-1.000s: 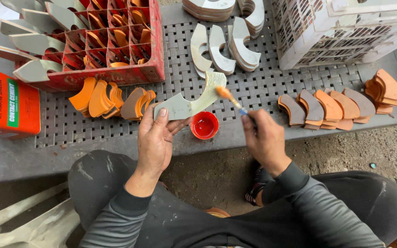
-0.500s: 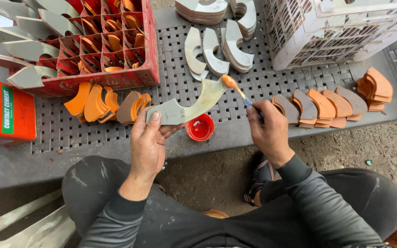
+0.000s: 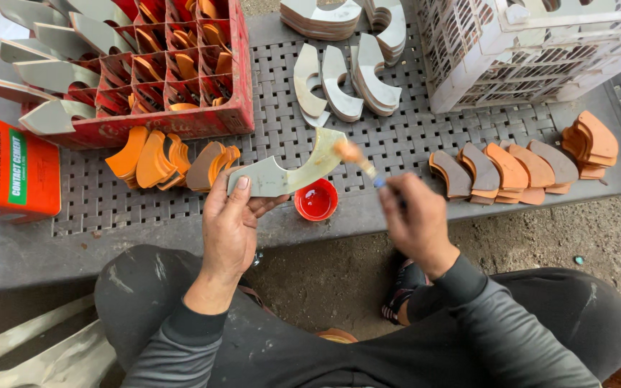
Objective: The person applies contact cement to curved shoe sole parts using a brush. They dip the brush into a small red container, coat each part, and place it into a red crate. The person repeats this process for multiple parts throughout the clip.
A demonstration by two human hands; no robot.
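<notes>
I am watching the left hand gripping a pale curved sole piece in its fingers above the table, while the right hand is pinching a brush touching its right tip, just beyond the red cap.

Orange rectangular tin can, white-and-green label panels, lying at the far left on the grey bench.

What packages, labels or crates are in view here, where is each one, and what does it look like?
Adhesive can: far left on the grey table, boxy, orange-red, with a white panel and green strip as its label.
Red crate: upper left, divided into compartments.
White crate: upper right, lattice walls.
No signs or screens.
</notes>
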